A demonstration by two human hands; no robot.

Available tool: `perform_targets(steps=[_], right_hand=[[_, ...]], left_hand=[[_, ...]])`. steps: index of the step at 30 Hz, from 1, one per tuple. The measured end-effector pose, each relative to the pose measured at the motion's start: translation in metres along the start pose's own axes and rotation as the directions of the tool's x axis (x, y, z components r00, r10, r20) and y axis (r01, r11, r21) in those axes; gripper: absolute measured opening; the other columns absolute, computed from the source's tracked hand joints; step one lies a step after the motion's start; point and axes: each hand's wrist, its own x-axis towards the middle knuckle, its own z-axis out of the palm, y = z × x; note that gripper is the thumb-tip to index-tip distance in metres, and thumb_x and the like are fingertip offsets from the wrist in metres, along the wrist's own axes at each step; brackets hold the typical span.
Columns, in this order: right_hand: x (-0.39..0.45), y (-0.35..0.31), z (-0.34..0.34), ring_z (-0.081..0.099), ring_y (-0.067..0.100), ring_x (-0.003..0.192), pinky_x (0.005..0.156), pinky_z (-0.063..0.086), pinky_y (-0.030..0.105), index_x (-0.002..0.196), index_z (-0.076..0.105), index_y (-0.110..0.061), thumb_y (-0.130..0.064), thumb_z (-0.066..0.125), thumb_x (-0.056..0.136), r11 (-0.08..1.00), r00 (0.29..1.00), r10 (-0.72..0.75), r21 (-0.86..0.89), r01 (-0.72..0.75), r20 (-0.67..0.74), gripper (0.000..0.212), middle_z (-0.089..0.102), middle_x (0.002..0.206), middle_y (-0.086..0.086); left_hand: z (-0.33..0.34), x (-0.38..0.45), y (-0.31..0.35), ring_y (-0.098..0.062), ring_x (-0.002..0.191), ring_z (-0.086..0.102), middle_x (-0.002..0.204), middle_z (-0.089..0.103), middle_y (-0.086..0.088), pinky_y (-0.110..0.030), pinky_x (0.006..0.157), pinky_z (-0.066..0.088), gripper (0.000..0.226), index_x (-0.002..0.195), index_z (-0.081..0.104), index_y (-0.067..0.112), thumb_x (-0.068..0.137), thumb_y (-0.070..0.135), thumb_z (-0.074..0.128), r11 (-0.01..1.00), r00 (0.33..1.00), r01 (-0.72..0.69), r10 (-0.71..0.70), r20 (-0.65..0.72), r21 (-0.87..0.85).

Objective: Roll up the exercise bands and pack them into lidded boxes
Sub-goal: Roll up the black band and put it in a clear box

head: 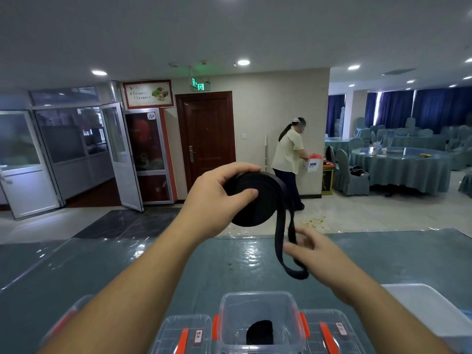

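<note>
Nearest me, on the bench, an open box already holds one black roll. Beyond it my right hand pinches the band's hanging tail, directly under the coil my left hand grips above.

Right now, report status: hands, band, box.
Left hand grips rolled black band. Right hand pinches its loose tail. Open clear box below, black roll inside. Nothing in the way.
</note>
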Motion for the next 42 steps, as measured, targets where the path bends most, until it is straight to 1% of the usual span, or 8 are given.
perform_targets(steps=[4,9,14,19,28,32,37,42], right_hand=[[0.002,0.021,0.014,0.071,0.022,0.07,0.067,0.064,0.037,0.104,0.07,-0.006,-0.033,0.078,0.092,0.974,0.979,0.2,0.099,-0.202,0.036,0.031,0.077,0.096,0.016],[-0.003,0.029,0.013,0.058,0.016,0.054,0.054,0.053,0.028,0.088,0.078,-0.001,-0.027,0.076,0.093,0.966,0.978,0.154,0.23,-0.119,-0.139,0.027,0.067,0.071,0.01],[-0.004,0.026,0.013,0.066,0.02,0.061,0.059,0.061,0.029,0.093,0.079,-0.003,-0.018,0.068,0.099,0.885,0.968,0.149,0.464,-0.04,-0.201,0.019,0.073,0.079,0.015],[-0.005,0.025,0.012,0.076,0.029,0.079,0.072,0.067,0.034,0.098,0.079,-0.001,-0.01,0.071,0.093,0.715,0.971,0.221,0.692,-0.094,-0.097,0.013,0.079,0.085,0.014],[-0.003,0.042,0.011,0.073,0.028,0.091,0.085,0.064,0.039,0.107,0.073,0.008,-0.002,0.066,0.094,0.615,0.962,0.267,0.78,-0.12,-0.062,0.018,0.078,0.096,0.022],[-0.002,0.041,0.011,0.071,0.02,0.078,0.072,0.063,0.03,0.107,0.073,0.003,-0.006,0.07,0.085,0.491,0.973,0.231,0.865,-0.107,-0.011,0.024,0.075,0.086,0.014],[-0.004,0.035,0.008,0.074,0.019,0.085,0.098,0.051,0.041,0.097,0.073,-0.009,-0.016,0.061,0.091,0.304,0.989,0.134,0.948,-0.099,0.061,0.016,0.073,0.085,0.007],[-0.001,0.041,0.004,0.059,0.017,0.083,0.093,0.05,0.04,0.106,0.067,-0.008,-0.018,0.057,0.094,0.203,0.989,0.128,0.974,-0.096,0.07,0.019,0.059,0.078,0.003]], left_hand=[[0.0,0.002,-0.005,0.022,0.102,0.057,0.101,0.067,0.038,-0.006,0.075,0.052,0.042,0.112,0.066,0.056,0.092,0.022,0.078,0.998,0.999,0.013,-0.01,-0.035,0.068],[-0.003,0.002,-0.025,0.019,0.101,0.059,0.106,0.068,0.032,-0.013,0.08,0.052,0.038,0.119,0.069,0.048,0.092,0.022,0.078,0.991,0.991,0.101,-0.093,-0.097,0.089],[-0.008,0.002,-0.043,0.009,0.097,0.062,0.104,0.067,0.03,-0.022,0.082,0.057,0.037,0.116,0.07,0.047,0.091,0.021,0.078,0.979,0.967,0.198,-0.188,-0.17,0.043],[-0.012,0.001,-0.05,0.004,0.099,0.063,0.106,0.069,0.027,-0.024,0.08,0.059,0.037,0.117,0.071,0.046,0.091,0.021,0.079,0.977,0.958,0.214,-0.208,-0.199,0.012],[-0.017,0.003,-0.053,0.001,0.1,0.067,0.108,0.073,0.023,-0.03,0.086,0.062,0.037,0.117,0.074,0.042,0.089,0.019,0.08,0.973,0.953,0.229,-0.227,-0.202,-0.012],[-0.017,0.003,-0.058,-0.004,0.103,0.069,0.11,0.074,0.019,-0.033,0.089,0.062,0.037,0.119,0.074,0.041,0.089,0.019,0.08,0.969,0.95,0.245,-0.242,-0.196,-0.009],[-0.016,0.003,-0.062,-0.007,0.102,0.071,0.11,0.075,0.016,-0.032,0.087,0.063,0.037,0.119,0.074,0.039,0.089,0.018,0.08,0.96,0.94,0.275,-0.28,-0.194,-0.05],[-0.015,0.003,-0.063,-0.008,0.102,0.071,0.109,0.075,0.015,-0.028,0.083,0.062,0.037,0.118,0.075,0.039,0.089,0.016,0.08,0.956,0.94,0.284,-0.294,-0.174,-0.078]])
